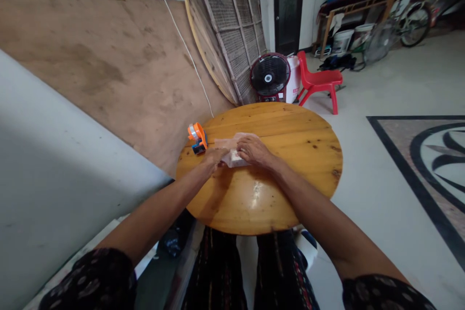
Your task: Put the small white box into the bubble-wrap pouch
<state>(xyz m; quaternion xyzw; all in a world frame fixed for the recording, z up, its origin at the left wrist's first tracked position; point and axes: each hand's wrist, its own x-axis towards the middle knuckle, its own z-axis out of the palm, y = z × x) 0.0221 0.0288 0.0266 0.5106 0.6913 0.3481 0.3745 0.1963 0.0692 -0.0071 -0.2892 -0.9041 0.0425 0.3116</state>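
Reaching in over a round, wooden bench (261, 198), with left hand (217, 156) at the left edge of a small white package (236, 159) in thin clear plastic near the middle, and right hand (254, 150) bent over its right side. Fingers of both partly hidden, impossible to call open or gripping. Just beyond left hand, an orange-and-blue tape dispenser (198, 138); past the far edge, a black fan (270, 75) and red chair (321, 77).

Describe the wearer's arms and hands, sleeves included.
Left hand and right hand are bare, no gloves; no watch or bracelet visible on the wrists. Forearms uncovered. Left sleeve and right sleeve: loose, black or very dark, pale blotchy print, ending around the elbows. Finer print detail is blurred.
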